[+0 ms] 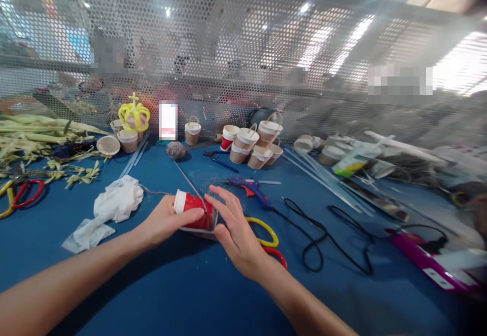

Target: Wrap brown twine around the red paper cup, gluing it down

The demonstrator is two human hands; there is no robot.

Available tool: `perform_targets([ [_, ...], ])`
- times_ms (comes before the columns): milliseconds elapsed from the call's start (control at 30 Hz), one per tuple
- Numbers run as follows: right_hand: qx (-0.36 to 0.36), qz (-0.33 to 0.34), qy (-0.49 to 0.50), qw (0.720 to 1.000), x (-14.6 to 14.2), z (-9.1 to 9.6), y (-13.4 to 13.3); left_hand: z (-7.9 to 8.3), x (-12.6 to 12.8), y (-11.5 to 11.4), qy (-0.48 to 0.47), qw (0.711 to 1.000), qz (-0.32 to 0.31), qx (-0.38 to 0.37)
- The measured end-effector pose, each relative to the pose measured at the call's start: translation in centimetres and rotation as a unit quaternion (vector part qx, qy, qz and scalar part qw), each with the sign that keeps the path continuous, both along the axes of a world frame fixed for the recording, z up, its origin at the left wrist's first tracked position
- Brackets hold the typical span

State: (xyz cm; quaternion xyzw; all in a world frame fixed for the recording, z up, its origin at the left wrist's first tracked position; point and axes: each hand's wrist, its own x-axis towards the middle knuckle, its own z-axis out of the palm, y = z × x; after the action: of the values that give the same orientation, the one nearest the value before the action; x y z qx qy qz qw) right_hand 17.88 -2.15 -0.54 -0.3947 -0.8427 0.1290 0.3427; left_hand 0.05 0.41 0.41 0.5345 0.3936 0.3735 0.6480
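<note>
My left hand (162, 220) grips a red paper cup (193, 203) with a white rim, tilted on its side just above the table. A grey-brown strand of twine (185, 176) runs from a ball of twine (175, 150) at the back to the cup and bends around its base end. Beside that end, my right hand (238, 232) is open, its fingers stretched out along the twine and cup. Whether its fingertips press on the twine is hard to tell. Beneath the cup, a pale curved edge shows, partly hidden.
Red-and-yellow scissors (272, 232) lie partly behind my right hand. A blue glue gun (258, 194) with a looping black cord (319, 234) lies to the right, near a purple power strip (422, 260). Twine-wrapped cups (243, 143) stand behind. Crumpled white cloth (118, 199) lies left.
</note>
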Motion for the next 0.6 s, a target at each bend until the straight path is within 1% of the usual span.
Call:
perform_targets([
  [200,-0.020,0.032,0.004,0.999,-0.2,-0.1,-0.3,0.4,0.4,-0.5,0.038,0.999,-0.032,0.005],
  [367,-0.040,0.064,0.024,0.997,-0.2,-0.2,-0.3,0.0,0.8,-0.5,0.058,0.998,-0.019,0.017],
  [533,0.012,0.092,0.000,0.996,0.0,-0.2,-0.3,-0.5,0.8,-0.5,0.056,0.998,-0.013,0.019],
  [567,0.012,0.098,0.011,0.995,0.0,-0.1,-0.3,-0.6,0.8,-0.5,0.050,0.998,-0.014,0.017],
  [600,0.001,0.101,0.044,0.994,0.1,0.0,-0.3,-0.6,0.7,-0.4,0.043,0.999,-0.016,0.013],
])
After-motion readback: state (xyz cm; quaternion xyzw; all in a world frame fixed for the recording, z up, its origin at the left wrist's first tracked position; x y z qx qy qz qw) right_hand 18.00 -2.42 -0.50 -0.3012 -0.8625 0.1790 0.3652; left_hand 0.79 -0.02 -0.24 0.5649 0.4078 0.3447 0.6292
